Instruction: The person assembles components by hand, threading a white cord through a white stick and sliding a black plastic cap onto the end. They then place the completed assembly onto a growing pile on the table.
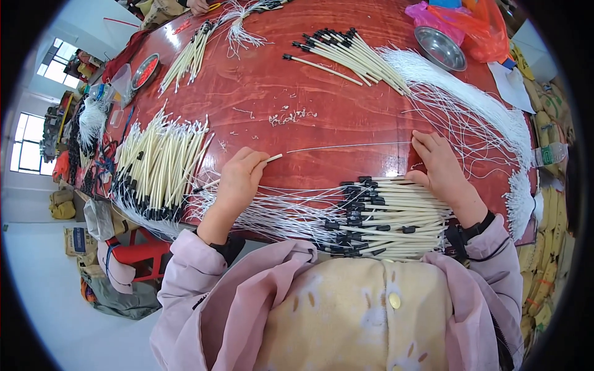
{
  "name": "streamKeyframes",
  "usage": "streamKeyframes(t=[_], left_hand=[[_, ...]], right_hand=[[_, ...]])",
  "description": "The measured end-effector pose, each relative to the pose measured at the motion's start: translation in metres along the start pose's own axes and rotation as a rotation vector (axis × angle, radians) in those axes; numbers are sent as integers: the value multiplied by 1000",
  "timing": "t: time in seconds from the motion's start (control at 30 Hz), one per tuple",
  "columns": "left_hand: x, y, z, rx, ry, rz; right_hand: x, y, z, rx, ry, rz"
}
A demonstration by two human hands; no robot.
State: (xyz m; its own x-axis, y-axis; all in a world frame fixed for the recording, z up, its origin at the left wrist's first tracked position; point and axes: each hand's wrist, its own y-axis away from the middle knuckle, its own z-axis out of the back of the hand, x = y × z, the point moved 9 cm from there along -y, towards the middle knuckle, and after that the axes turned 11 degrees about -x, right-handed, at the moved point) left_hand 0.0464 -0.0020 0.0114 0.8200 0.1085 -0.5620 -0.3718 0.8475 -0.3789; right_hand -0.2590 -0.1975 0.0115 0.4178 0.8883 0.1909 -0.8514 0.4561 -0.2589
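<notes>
My left hand [239,176] is closed on a thin cream tube [276,157]; its open tip sticks out past the fingers toward the right. To the right, my right hand [440,162] pinches one end of a thin white cord [349,146]. The cord stretches nearly straight leftward, and its free end lies a little short of the tube's tip, apart from it. Just below my right hand lies a pile of cream tubes with black caps [402,213]. Loose white cords [278,213] run from this pile to the left, passing under my left forearm.
A large heap of capped tubes [164,164] covers the red table's [247,111] left side. Further tubes [352,59] lie at the back. Long white cords [476,93] spread along the right. Metal bowls [440,48], plastic bags [479,28] and white scraps [294,116] are about.
</notes>
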Motion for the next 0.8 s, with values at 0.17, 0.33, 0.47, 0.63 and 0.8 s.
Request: streamKeyframes(t=[0.17, 0.33, 0.47, 0.63, 0.8], left_hand=[[-2, -3, -3, -4, 8, -12], [-4, -5, -6, -1, -3, -24], [-4, -7, -9, 4, -16, -12], [-5, -10, -14, 6, -50, -29], [-30, -29, -46, 61, -214, -255]], right_hand=[[3, -1, 0, 8, 20, -8], [6, -2, 1, 13, 39, -18], [7, -4, 1, 25, 42, -39], [5, -5, 2, 25, 44, -35], [3, -4, 0, 63, 71, -49]])
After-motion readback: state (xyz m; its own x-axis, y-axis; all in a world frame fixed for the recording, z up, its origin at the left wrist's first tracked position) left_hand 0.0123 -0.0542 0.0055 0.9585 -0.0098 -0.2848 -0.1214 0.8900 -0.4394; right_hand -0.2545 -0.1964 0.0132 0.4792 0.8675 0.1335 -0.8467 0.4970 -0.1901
